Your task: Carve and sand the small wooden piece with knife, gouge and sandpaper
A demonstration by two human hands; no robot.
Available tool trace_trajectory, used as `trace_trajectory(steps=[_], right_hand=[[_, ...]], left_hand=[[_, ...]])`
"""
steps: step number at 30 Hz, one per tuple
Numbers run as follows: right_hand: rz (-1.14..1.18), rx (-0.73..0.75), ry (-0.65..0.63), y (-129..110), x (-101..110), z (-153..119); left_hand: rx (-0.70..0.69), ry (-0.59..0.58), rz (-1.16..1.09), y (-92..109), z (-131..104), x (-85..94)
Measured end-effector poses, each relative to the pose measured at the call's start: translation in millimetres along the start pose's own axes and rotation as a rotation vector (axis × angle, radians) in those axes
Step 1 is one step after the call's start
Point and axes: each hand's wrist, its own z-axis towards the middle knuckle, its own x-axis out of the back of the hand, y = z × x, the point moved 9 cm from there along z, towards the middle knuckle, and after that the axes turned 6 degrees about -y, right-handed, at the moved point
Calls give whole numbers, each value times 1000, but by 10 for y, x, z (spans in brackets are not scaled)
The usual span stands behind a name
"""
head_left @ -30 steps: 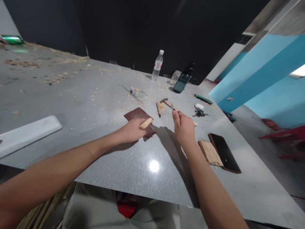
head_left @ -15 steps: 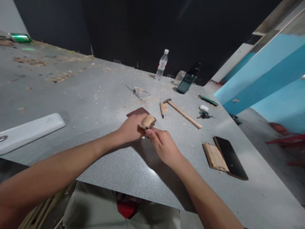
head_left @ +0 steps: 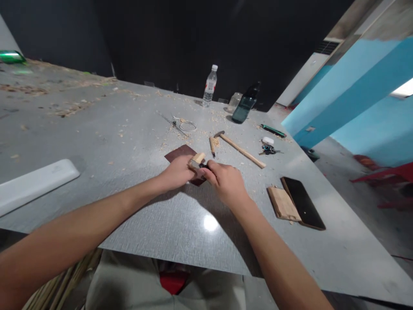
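My left hand (head_left: 178, 172) is closed round a small pale wooden piece (head_left: 199, 158) above the front middle of the grey table. My right hand (head_left: 226, 178) grips the dark handle of a small tool (head_left: 204, 166), whose end meets the wooden piece. Its exact kind is too small to tell. Under both hands lies a dark brown sheet (head_left: 180, 152), partly covered by my left hand. Just beyond them are a short wooden-handled tool (head_left: 212, 145) and a hammer (head_left: 243, 151).
On the right are a wooden block (head_left: 283, 203), a phone (head_left: 303, 202), keys (head_left: 268, 149) and a green cutter (head_left: 273, 131). Two bottles (head_left: 209, 88) (head_left: 245, 105) and a glass jar stand behind. A white case (head_left: 38, 183) lies left, and wood shavings are scattered about.
The view has shifted, so the table items sit farther left. My right hand has turned, showing more of the dark handle against the wooden piece.
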Motion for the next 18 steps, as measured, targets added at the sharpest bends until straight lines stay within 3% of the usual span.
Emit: trace_trajectory(steps=[2,4,6,7,9,12,14,18], right_hand=[[42,-160,105,415,155,-12],[94,-348,298,883,401,-104],[134,-417,547,1121,652,-239],[191,-395,589,1129,685,-253],[290,-282,507,925,591,-175],[316,-83,293,346,317,-64],[349,-26,242,95,206,-71],[445,-12,227,-19,121,-122]], left_hand=[[40,-10,-132,8,-29,50],[46,-11,-256,65,-64,139],[71,-52,-405,94,-91,176],[103,-96,-475,87,-103,152],[176,-207,-586,56,-134,42],[215,-344,-686,42,-178,-139],[222,-408,-693,37,-200,-229],[241,-447,-663,-16,-199,-290]])
